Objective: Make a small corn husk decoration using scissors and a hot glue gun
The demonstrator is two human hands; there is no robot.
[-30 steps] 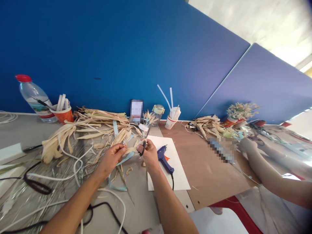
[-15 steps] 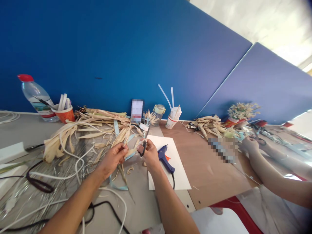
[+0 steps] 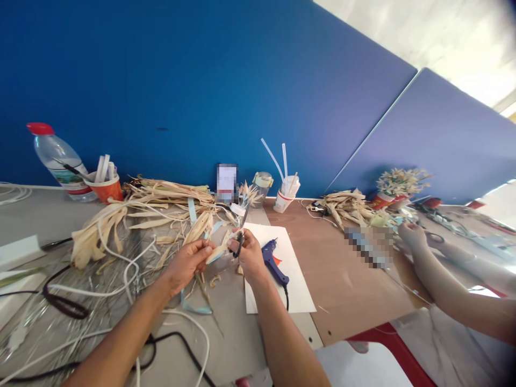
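Between the fingertips of my left hand (image 3: 192,263) is a pale strip of dried corn husk (image 3: 218,251), with a bit of light blue along its lower edge. My right hand (image 3: 250,253) is closed around the dark handles of a pair of scissors (image 3: 239,244), whose blades point up and away. The husk's right end reaches the fingers of my right hand; whether those fingers also pinch it is hidden. Just right of my right hand, a blue glue gun (image 3: 277,263) lies on a white sheet (image 3: 258,301).
Dried husks (image 3: 169,196) are heaped along the blue partition (image 3: 161,80). White cables (image 3: 131,269) and thin wires cover the left side. A paper cup with white sticks (image 3: 285,200), a lidded jar (image 3: 263,185) and a bottle (image 3: 60,161) stand behind. A co-worker's hands (image 3: 415,236) are at right.
My left hand has shifted very slightly to the right, nearer my right hand, along the husk strip. The co-worker's hand at right has moved a little. The scissors stay in my right hand.
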